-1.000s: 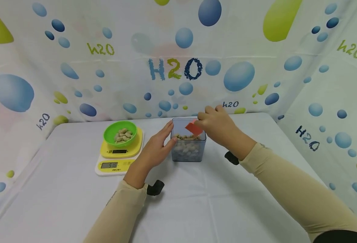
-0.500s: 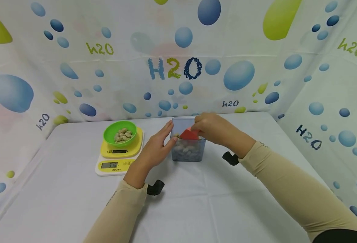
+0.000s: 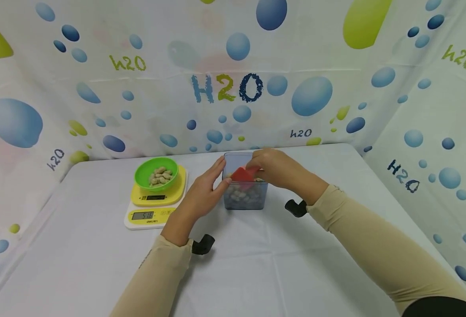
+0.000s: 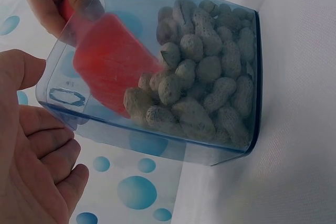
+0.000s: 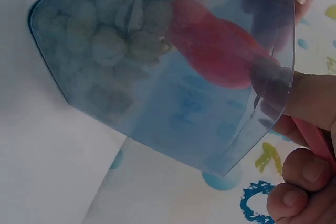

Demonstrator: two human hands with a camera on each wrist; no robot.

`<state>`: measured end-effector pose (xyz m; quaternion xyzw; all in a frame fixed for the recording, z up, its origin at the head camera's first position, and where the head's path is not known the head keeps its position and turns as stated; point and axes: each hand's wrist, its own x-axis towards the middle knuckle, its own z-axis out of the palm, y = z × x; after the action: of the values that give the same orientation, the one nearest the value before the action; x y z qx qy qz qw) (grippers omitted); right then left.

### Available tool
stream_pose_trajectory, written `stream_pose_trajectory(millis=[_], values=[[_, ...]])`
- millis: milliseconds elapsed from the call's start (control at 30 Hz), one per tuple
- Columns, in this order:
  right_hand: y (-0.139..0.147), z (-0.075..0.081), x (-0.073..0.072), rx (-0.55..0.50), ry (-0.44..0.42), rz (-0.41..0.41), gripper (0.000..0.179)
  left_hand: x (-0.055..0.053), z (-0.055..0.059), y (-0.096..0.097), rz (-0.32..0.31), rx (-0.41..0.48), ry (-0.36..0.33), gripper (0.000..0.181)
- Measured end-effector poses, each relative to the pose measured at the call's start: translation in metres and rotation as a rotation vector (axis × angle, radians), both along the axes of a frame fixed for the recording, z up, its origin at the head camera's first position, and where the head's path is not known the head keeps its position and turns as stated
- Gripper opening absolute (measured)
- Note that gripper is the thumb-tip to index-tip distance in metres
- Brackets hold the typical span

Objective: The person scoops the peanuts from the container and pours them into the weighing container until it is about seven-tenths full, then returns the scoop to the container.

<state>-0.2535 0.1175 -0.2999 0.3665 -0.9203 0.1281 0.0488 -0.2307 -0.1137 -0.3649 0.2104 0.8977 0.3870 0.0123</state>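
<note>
A transparent bluish square container (image 3: 244, 201) stands on the table, partly filled with unshelled peanuts (image 4: 210, 72). My right hand (image 3: 278, 166) grips the handle of a red scoop (image 3: 242, 174) over the container's right rim. Inside, the scoop's blade (image 4: 113, 61) reaches down into the peanuts, its front edge against them. My left hand (image 3: 203, 192) rests along the container's left side with fingers extended, the thumb near the front rim. Left of it, a green bowl (image 3: 142, 175) with several peanuts sits on a yellow and white kitchen scale (image 3: 131, 221).
A white cloth covers the table (image 3: 268, 264). Behind it rises a white backdrop (image 3: 157, 110) with blue and green spots and H2O lettering. Dark wrist mounts (image 3: 203, 245) stick out from both sleeves.
My right hand has lowered the red scoop into the container and shifted it slightly left, into the peanuts. The left hand and the bowl on the scale stay in place.
</note>
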Motion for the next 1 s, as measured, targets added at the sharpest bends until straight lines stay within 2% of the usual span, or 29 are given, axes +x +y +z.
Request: stream_pose_trajectory(millis=[233, 433, 567, 667, 833, 1000], values=[[-0.005, -0.009, 0.002, -0.016, -0.026, -0.071, 0.022, 0.0, 0.0, -0.001, 0.004, 0.0, -0.001, 0.065], [0.004, 0.0, -0.001, -0.024, -0.098, -0.045, 0.022, 0.0, -0.002, 0.0, -0.003, 0.007, -0.008, 0.065], [0.01, 0.003, -0.003, -0.076, -0.156, -0.078, 0.023, 0.0, -0.002, 0.0, -0.002, 0.002, -0.004, 0.065], [0.011, -0.002, -0.003, -0.117, -0.176, -0.103, 0.023, 0.001, -0.001, 0.0, -0.003, -0.002, -0.001, 0.065], [0.005, -0.014, 0.0, -0.112, -0.171, -0.119, 0.025, 0.003, -0.001, 0.001, -0.008, -0.002, -0.009, 0.065], [-0.002, -0.014, 0.0, -0.11, -0.173, -0.106, 0.025, 0.004, -0.001, 0.0, -0.012, 0.012, 0.008, 0.063]])
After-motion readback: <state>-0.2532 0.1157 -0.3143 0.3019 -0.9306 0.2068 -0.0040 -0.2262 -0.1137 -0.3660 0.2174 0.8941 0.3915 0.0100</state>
